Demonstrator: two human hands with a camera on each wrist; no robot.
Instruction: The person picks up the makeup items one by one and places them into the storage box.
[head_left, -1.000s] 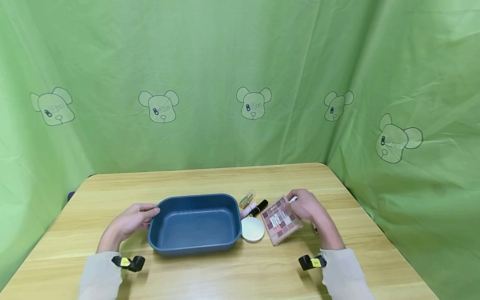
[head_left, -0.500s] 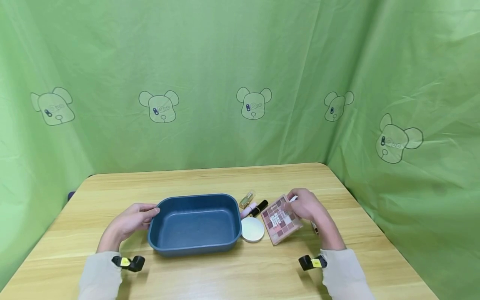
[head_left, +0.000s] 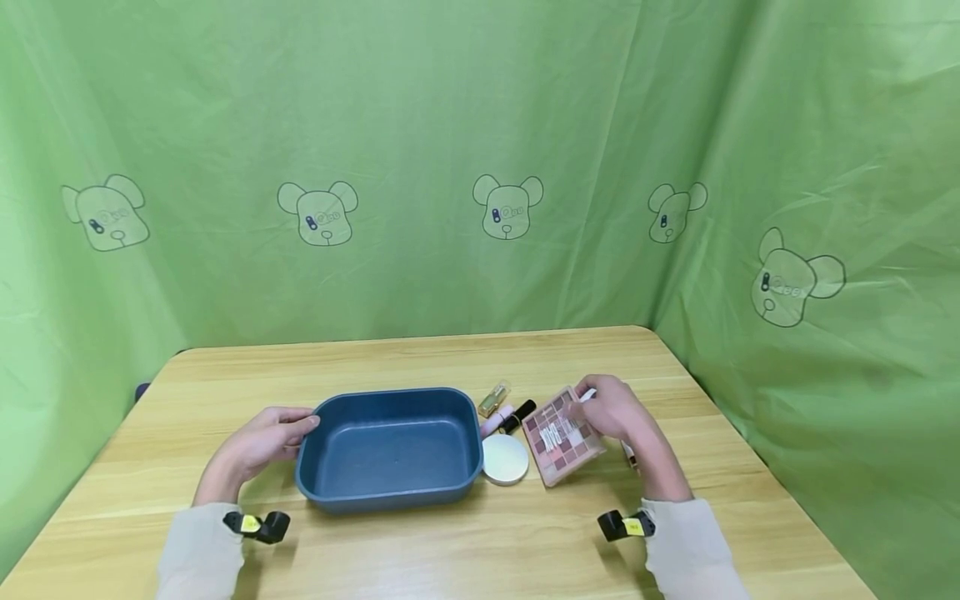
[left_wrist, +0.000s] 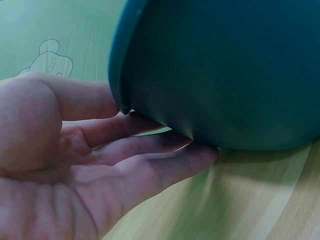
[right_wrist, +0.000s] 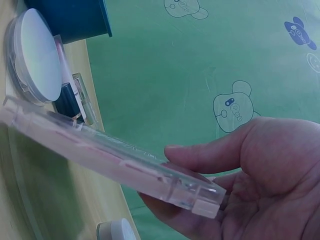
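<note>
Presently, the right hand (head_left: 611, 411) is closed in a pinch, thumb above and fingers below, on the makeup palette (head_left: 561, 437), which leans out leftward from it; whether the lower edge touches the table (head_left: 480, 554) is hard to tell. The left hand (head_left: 262, 437), partly curled, grips the nearest end of the blue tub (head_left: 390, 502), between both hands. The step seems to be picking up; the next move calls for a firm pinch.

Palette lid (head_left: 558, 437) glossy plast., tray (head_left: 390, 458) matt plast., tabletop (head_left: 427, 554) wood-look.
</note>
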